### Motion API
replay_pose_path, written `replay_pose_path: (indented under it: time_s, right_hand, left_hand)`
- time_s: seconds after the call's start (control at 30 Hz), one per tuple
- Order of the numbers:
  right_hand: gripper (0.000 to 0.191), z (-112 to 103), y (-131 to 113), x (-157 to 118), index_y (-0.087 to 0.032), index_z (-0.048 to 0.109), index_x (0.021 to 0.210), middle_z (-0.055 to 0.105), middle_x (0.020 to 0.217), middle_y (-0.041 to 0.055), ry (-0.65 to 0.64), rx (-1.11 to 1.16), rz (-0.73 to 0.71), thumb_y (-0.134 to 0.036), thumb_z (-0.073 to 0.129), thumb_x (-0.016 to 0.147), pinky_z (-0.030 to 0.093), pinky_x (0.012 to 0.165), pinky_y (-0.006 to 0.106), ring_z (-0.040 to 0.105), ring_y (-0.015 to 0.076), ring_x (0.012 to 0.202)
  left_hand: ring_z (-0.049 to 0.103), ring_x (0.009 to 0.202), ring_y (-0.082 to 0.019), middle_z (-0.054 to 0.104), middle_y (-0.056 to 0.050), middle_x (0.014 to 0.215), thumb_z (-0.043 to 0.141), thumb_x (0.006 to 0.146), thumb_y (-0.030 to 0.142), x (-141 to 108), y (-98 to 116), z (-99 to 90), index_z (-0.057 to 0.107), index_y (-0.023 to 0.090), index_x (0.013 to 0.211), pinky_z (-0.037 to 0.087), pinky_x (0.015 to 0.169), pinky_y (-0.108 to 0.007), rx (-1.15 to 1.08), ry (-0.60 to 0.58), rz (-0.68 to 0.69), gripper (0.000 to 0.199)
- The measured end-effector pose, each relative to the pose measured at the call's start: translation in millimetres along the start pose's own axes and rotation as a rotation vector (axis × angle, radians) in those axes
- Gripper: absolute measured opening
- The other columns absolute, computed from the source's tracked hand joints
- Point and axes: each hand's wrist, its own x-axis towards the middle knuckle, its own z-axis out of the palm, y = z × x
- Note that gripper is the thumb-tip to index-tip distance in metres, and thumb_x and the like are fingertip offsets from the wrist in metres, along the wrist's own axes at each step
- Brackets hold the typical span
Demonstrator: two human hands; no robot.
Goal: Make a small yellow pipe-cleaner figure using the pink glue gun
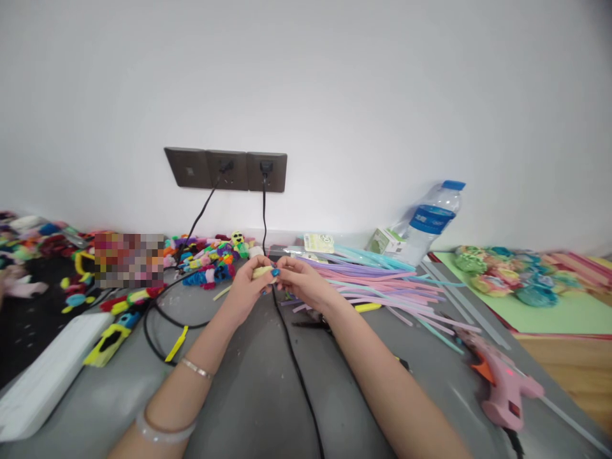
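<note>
My left hand [246,285] and my right hand [303,280] meet over the middle of the grey table [253,395]. Together they pinch a small pale yellow piece [262,271] between the fingertips, which have blue nails. A black cable [291,357] runs under my hands toward me. Just beyond my right hand lies a spread of pastel pipe-cleaner sticks [382,284] in pink, purple and teal.
A pink glue gun [504,389] lies at the right. A water bottle [428,223] leans on the wall. Colourful fuzzy figures [210,258] crowd the back left, a white box [45,376] the left edge. Wall sockets [225,169] hold two plugs. Green paper with fuzzy rosettes [564,312] sits right.
</note>
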Motion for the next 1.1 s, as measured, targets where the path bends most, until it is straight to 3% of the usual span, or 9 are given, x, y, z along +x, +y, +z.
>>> replay_pose_path:
  time_s: [0.17, 0.3, 0.4, 0.73, 0.93, 1.1]
  right_hand:
    - [0.034, 4.6, -0.6, -0.4, -0.022, 0.058, 0.089, 0.059, 0.073, -0.0018, 0.037, -0.150, -0.274, -0.049, 0.073, 0.076, 0.038, 0.059, 0.027, 0.053, 0.0125, 0.062]
    - [0.029, 8.7, -1.1, -4.1, -0.023, 0.063, 0.107, 0.056, 0.084, 0.0003, 0.071, -0.543, -0.584, -0.031, 0.071, 0.080, 0.040, 0.063, 0.028, 0.051, 0.0135, 0.068]
    - [0.030, 9.8, 0.4, -5.7, -0.023, 0.065, 0.110, 0.056, 0.087, 0.0009, 0.086, -0.723, -0.710, -0.017, 0.067, 0.081, 0.041, 0.066, 0.028, 0.050, 0.0141, 0.071]
    - [0.024, 8.3, -0.7, -4.8, -0.022, 0.066, 0.104, 0.054, 0.080, 0.0001, 0.075, -0.749, -0.789, -0.014, 0.067, 0.082, 0.041, 0.067, 0.030, 0.050, 0.0154, 0.072]
    - [0.016, 8.7, -2.8, -6.0, -0.022, 0.066, 0.098, 0.052, 0.076, -0.0006, 0.075, -0.752, -0.767, -0.016, 0.066, 0.083, 0.040, 0.064, 0.029, 0.048, 0.0151, 0.069]
    - [0.014, 8.2, -1.8, -5.4, -0.021, 0.064, 0.096, 0.051, 0.075, -0.0011, 0.092, -0.735, -0.766, -0.023, 0.069, 0.083, 0.040, 0.064, 0.029, 0.048, 0.0147, 0.068]
  left_hand:
    - [0.046, 0.053, -0.007, 0.052, 0.005, 0.062, 0.084, 0.062, 0.038, 1.2, 5.0, 0.9, 0.053, 0.018, 0.077, 0.034, 0.048, -0.017, -0.157, 0.043, -0.030, 0.039]
    - [0.042, 0.053, -0.005, 0.052, 0.006, 0.064, 0.086, 0.060, 0.034, 1.2, 5.9, -1.1, 0.054, 0.017, 0.077, 0.034, 0.047, -0.016, -0.222, 0.081, -0.034, 0.040]
    - [0.044, 0.055, -0.005, 0.051, 0.006, 0.065, 0.086, 0.058, 0.032, 0.7, 6.0, -0.4, 0.054, 0.018, 0.077, 0.035, 0.049, -0.016, -0.213, 0.095, -0.053, 0.040]
    - [0.047, 0.058, -0.006, 0.055, 0.005, 0.068, 0.087, 0.056, 0.032, -0.3, 5.9, -0.4, 0.057, 0.018, 0.079, 0.038, 0.052, -0.017, -0.170, 0.087, -0.075, 0.040]
    - [0.047, 0.055, -0.006, 0.055, 0.005, 0.068, 0.087, 0.059, 0.035, -0.8, 6.5, -0.5, 0.057, 0.018, 0.081, 0.037, 0.049, -0.016, -0.185, 0.040, -0.078, 0.041]
    - [0.050, 0.054, -0.008, 0.059, 0.003, 0.068, 0.082, 0.062, 0.046, 0.2, 9.0, 2.0, 0.058, 0.018, 0.083, 0.039, 0.045, -0.019, -0.317, 0.118, -0.141, 0.043]
